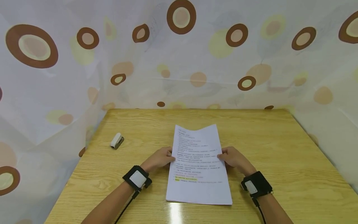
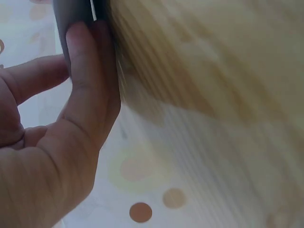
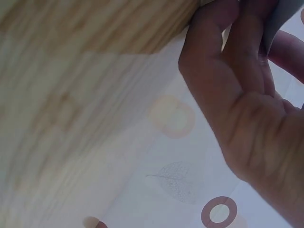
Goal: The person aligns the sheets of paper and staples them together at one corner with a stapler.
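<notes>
A small stack of printed paper sheets, with two yellow-highlighted lines near its lower edge, is held between both hands in the middle of the table. My left hand pinches its left edge, thumb on top and fingers underneath. On the opposite edge my right hand grips the same way. The left wrist view shows the left hand's fingers behind the dark underside of the paper. In the right wrist view, the paper's corner passes between thumb and fingers. The far edge of the sheets sags in the middle.
A white and grey stapler lies on the wooden table, to the left and beyond the left hand. Patterned curtains with brown rings enclose the back and both sides. Each wrist wears a black strap with a cable.
</notes>
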Tool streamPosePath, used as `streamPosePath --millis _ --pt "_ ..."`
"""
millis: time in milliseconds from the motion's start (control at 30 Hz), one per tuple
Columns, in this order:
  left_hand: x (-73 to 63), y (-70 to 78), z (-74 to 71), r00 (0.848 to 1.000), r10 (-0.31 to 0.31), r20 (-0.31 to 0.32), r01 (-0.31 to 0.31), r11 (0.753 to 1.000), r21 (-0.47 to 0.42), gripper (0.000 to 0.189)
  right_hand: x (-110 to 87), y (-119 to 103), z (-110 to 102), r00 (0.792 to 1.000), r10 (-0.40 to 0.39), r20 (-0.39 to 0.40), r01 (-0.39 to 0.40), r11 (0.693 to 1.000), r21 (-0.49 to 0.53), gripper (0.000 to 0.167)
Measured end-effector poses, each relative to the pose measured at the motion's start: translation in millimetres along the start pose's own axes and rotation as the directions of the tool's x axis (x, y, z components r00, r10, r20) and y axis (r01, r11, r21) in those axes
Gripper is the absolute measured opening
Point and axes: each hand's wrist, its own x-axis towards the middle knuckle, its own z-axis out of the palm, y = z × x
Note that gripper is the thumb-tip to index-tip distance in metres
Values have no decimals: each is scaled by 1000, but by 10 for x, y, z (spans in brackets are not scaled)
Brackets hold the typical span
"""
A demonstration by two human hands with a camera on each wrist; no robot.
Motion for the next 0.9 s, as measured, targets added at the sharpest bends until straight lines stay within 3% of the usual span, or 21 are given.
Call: streamPosePath --millis 267,467,567,667,767,900 --pt "-38 -67 -165 997 -70 -45 71 997 26 18 -8 6 8 1000 -20 15 19 999 45 25" --pt "-65 -148 -339 996 -58 -67 62 997 54 15 -20 8 6 1000 -24 10 24 998 58 27" --pt "-94 -185 -458 992 -40 -121 51 994 92 15 -23 6 3 999 -33 12 32 997 66 28" --pt "-138 -207 -622 967 0 -253 44 985 168 16 -24 2 3 999 -39 17 37 997 74 28" --pt "-193 -209 -803 924 45 -380 53 969 242 18 -26 -3 6 999 -36 18 34 996 78 28" --pt "-267 -179 -1019 882 100 -461 44 956 290 23 -26 -10 0 999 -34 23 32 996 81 29"
